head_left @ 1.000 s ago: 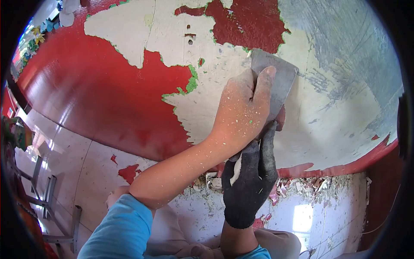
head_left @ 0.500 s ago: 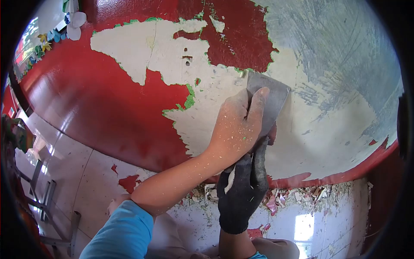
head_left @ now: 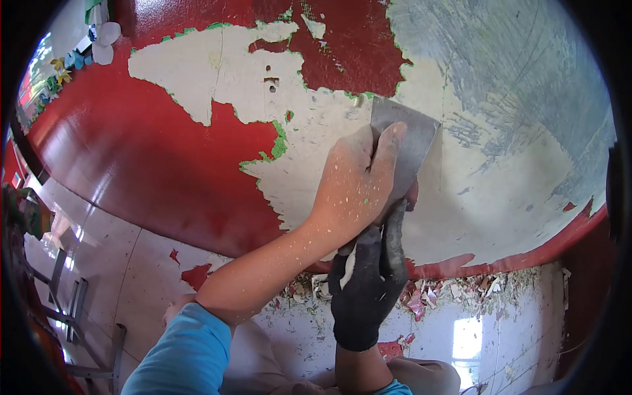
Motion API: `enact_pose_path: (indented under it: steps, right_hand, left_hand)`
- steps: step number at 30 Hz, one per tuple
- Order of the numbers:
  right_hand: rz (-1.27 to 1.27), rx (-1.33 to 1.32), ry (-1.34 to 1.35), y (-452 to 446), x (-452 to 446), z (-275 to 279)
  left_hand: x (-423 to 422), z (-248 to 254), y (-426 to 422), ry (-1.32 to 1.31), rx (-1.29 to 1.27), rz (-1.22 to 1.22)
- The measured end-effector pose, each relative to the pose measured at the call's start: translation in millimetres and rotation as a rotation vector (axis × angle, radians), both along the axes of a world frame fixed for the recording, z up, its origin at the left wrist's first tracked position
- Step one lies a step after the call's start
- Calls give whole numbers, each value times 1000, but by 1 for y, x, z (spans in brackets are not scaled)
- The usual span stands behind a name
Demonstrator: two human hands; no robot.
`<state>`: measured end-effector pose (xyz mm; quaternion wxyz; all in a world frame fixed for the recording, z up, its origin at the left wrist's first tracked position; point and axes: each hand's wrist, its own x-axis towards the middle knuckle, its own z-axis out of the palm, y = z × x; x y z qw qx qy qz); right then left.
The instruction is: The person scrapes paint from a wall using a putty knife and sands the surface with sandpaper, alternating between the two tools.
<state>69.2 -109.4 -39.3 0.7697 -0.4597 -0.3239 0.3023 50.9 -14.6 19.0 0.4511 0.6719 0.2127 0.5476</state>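
Observation:
My left hand [head_left: 352, 174], bare and dusted with pale flecks, is closed on the flat metal blade of a scraper [head_left: 413, 141], its thumb lying on top. Just below it, my right hand [head_left: 368, 286] in a black glove wraps round the lower end of the scraper, where the handle is mostly hidden. The blade's wide edge rests against a curved surface, near the lower edge of a dark red paint patch [head_left: 349, 49]. Around the blade the surface is bare and cream-coloured [head_left: 316, 141], with green-edged red paint [head_left: 164, 158] to the left.
Paint chips [head_left: 428, 296] lie along the base of the curved surface on the pale tiled floor [head_left: 428, 336]. Metal frame legs [head_left: 76, 309] stand at the lower left, and paper-like flowers [head_left: 105, 43] hang at the upper left. Grey smears [head_left: 513, 85] cover the upper right.
Over the last second the scraper and both hands first moved down in view, then slightly up and left. The surface shifted similarly in view. Both hands kept their hold.

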Motion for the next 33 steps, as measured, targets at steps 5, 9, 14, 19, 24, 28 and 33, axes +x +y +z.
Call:
enact_pose_path:
  steps: [5,9,14,19,24,28,33]
  right_hand:
    - [-31,-20,35,-1,0,0]
    - [-66,-19,49,-1,-1,-1]
    - [-91,-39,82,-2,-3,-1]
    - [-80,-86,69,-1,0,-2]
    - [-67,-154,72,-6,2,-2]
    - [-68,-160,59,-5,7,-2]
    - [-158,-142,-277,-1,12,-10]
  left_hand:
    - [6,14,2,-163,-169,-90]
    - [10,-5,-2,-78,-129,-53]
    - [5,-10,-2,-47,-52,-7]
    - [12,-11,14,-6,105,119]
    - [10,-4,0,-110,-66,-20]
    - [15,-10,2,-153,-126,-83]
    - [21,-6,17,-31,80,119]
